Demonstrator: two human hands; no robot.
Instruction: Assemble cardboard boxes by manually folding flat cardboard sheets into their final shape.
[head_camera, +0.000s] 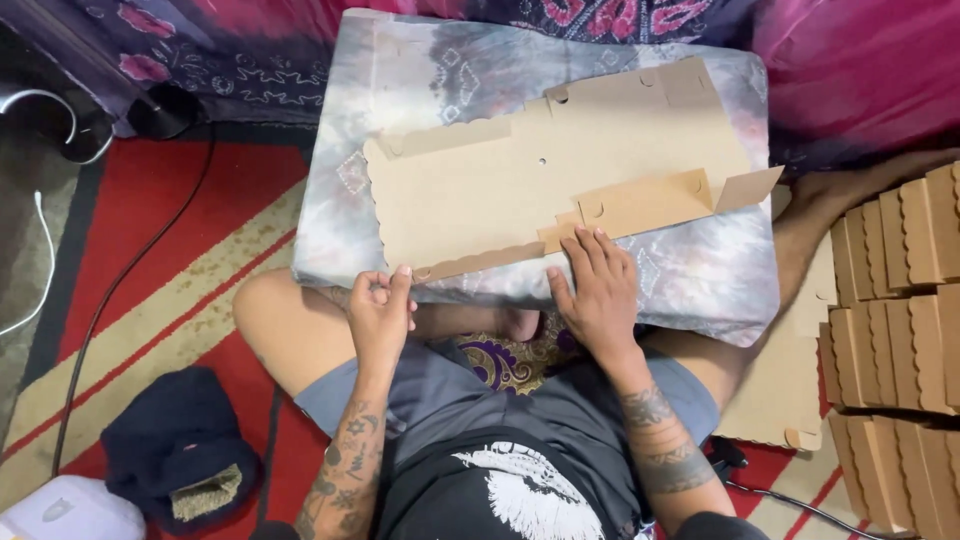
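Cardboard box blank (520, 180) lies flat on the cushion (400, 80) across the lap, left hand (382, 315) pinching its near edge, right hand (597, 290) pressing open-palmed on a folded flap (640, 205), which could crease crookedly if the sheet slides.

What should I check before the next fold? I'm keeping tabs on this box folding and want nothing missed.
1. Cardboard blank lies flat on the pillow: ok.
2. Right hand presses the folded flap: ok.
3. Left hand pinches the blank's near edge: ok.
4. Far side flap is raised: ok.
5. Creases fully pressed: cannot tell.
6. Finished boxes are stacked aside: ok.
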